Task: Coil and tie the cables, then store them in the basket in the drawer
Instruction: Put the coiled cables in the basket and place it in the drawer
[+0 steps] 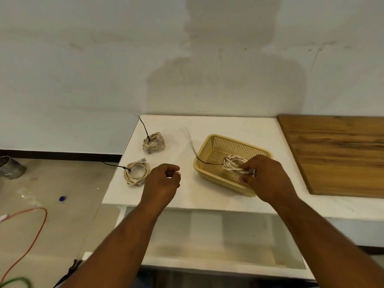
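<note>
The right hand (268, 175) pinches a tied cable coil (234, 163) over the basket (216, 140) on the counter (207, 123); the left hand (164, 179) is loosely curled, empty. The coil looks light and limp (grip across the bundled loops).

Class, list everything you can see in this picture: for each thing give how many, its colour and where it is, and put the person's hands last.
coiled cables on the counter: 2, cream, each tied with a dark tie, far one and near one, left of the basket
coiled cable in hand: 1, cream, over the basket
basket: 1, yellow, perforated, on the counter
loose ties: a thin bunch, count unclear, left of the basket's far corner
counter: 1, white
wooden board: 1, brown, on the counter's right
open drawer: 1, white, below the counter
metal pot: 1, grey, on the floor at left
orange cable: 1, on the floor
green cable: 1, bottom left corner
left hand: loosely curled, holding nothing
right hand: gripping the coil
</note>
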